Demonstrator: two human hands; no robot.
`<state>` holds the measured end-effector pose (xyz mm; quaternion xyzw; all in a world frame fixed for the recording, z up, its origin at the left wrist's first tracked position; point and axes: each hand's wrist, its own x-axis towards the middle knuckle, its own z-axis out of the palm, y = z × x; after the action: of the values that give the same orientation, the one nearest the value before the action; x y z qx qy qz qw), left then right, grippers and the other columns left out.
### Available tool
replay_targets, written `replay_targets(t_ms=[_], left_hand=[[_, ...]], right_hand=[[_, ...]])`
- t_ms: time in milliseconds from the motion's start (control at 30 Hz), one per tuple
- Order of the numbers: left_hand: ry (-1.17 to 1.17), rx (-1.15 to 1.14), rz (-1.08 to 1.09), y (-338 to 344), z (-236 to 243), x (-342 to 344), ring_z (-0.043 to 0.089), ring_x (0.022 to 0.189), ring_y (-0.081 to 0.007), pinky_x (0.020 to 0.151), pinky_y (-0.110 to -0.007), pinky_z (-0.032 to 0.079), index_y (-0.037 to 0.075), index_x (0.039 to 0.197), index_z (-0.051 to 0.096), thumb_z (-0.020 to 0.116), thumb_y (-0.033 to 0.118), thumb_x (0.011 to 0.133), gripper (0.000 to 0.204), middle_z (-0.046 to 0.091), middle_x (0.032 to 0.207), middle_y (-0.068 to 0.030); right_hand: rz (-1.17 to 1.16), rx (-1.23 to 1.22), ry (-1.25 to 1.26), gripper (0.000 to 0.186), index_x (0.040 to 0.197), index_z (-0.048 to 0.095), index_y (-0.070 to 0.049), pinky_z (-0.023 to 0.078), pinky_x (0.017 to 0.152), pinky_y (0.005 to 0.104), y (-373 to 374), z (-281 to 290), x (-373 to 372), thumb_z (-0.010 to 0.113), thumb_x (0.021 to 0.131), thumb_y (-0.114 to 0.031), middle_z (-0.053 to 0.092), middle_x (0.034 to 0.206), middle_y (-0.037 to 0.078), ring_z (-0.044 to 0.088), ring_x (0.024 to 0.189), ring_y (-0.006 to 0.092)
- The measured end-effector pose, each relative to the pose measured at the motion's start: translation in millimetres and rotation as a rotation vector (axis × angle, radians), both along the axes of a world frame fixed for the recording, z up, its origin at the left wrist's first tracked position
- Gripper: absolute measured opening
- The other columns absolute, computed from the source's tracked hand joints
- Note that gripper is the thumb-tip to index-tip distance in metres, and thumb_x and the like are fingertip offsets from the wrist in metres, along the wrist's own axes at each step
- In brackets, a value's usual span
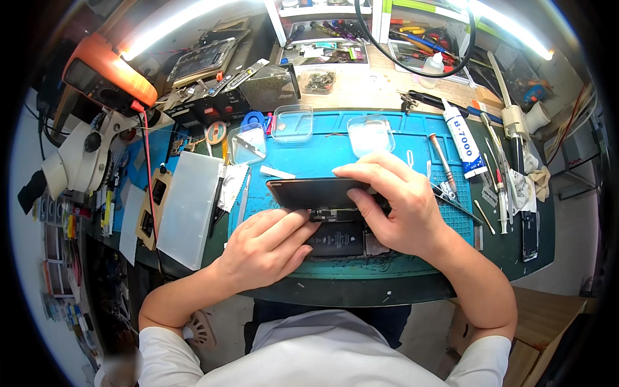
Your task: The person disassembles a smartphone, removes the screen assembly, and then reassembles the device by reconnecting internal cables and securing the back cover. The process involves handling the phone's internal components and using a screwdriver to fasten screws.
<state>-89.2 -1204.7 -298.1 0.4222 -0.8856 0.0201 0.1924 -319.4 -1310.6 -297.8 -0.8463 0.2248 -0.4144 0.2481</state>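
An opened smartphone lies across the blue work mat in front of me. Its body [338, 240] shows a black battery and a strip of small metal parts along the far side. The dark screen panel [316, 192] is raised and tilted above that far side. My right hand [406, 206] pinches the panel's right end between thumb and fingers. My left hand [264, 250] is closed around the left end of the phone body, its fingertips partly hidden just under the panel's lower edge. A short white strip [277, 172] lies beyond the panel.
Clear plastic boxes [371, 134] stand behind the phone. To the right lie a screwdriver [443, 161], a glue tube [464, 143], a syringe [503, 205] and tweezers. Leftward are a translucent flat case [191, 209], a microscope [84, 151] and an orange multimeter [106, 77].
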Motion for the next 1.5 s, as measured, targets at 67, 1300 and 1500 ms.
replay_targets(t_ms=[67,1300,1500], left_hand=[[0.012,-0.015,0.001,-0.5,1.0,-0.9,0.062,0.091,-0.025,0.081,-0.036,0.052,0.001,0.109,0.07,0.067,0.015,0.082,0.03,0.063,0.113,-0.0108],[0.116,0.062,-0.098,-5.8,-4.2,-0.2,0.065,0.104,-0.0281,0.086,-0.038,0.051,0.001,0.109,0.06,0.072,0.009,0.074,0.038,0.067,0.121,-0.0137],[0.09,0.06,-0.104,-7.2,-1.3,-1.2,0.065,0.104,-0.0257,0.088,-0.038,0.053,0.001,0.108,0.061,0.074,0.012,0.075,0.037,0.065,0.122,-0.0131]], right_hand=[[0.0,0.001,0.001,0.029,0.106,0.066,-0.007,0.054,0.061,0.0345,0.0,-0.1,-0.1,0.066,0.079,0.002,0.064,0.092,0.008,0.066,0.074,0.0261],[-0.003,-0.095,0.039,0.031,0.105,0.066,-0.007,0.051,0.055,0.0327,2.1,2.1,-0.6,0.066,0.075,0.004,0.062,0.088,0.005,0.064,0.066,0.0221],[-0.001,-0.111,0.047,0.031,0.105,0.066,-0.007,0.051,0.056,0.0328,1.8,2.0,-1.1,0.067,0.075,0.003,0.062,0.088,0.005,0.064,0.067,0.0222]])
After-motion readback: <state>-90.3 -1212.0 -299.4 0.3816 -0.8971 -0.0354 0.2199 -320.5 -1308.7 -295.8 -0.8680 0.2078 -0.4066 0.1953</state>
